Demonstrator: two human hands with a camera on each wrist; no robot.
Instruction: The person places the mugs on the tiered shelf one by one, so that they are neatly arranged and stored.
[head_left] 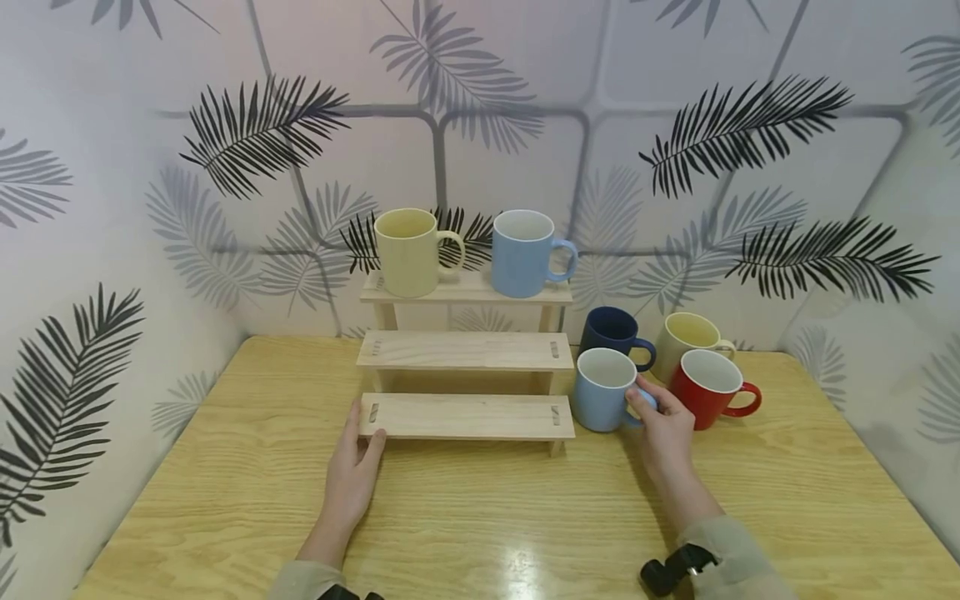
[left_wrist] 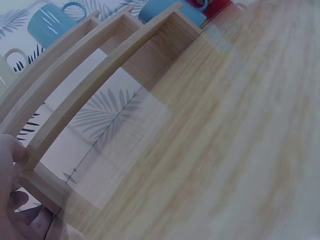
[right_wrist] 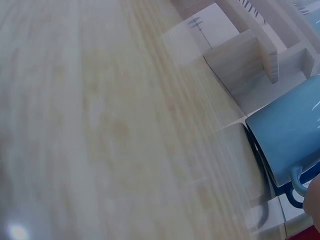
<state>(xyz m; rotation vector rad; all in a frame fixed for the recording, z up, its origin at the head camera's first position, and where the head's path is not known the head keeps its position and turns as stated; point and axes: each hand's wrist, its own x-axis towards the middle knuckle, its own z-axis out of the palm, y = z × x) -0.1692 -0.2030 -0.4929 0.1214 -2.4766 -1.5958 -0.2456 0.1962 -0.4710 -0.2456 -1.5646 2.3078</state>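
Note:
A three-step wooden rack [head_left: 465,417] stands on the table. My left hand [head_left: 352,467] grips the left end of its lowest step, thumb at the front edge; in the left wrist view, the curled fingers [left_wrist: 19,200] are beside the end panel. At the rack's right side, my right hand [head_left: 667,429] pinches the handle of a light blue mug [head_left: 602,392]. That mug is upright in the head view; whether its base touches the table I cannot tell. Behind it is a dark blue mug [head_left: 609,327], partly hidden.
A yellow mug [head_left: 407,258] and another light blue mug [head_left: 522,258] stand on the rack's top step. To the right of my right hand are a red mug [head_left: 701,396] and a second yellow mug [head_left: 672,337]. A leaf-patterned wall [head_left: 510,50] closes off the wooden table [head_left: 480,517] behind.

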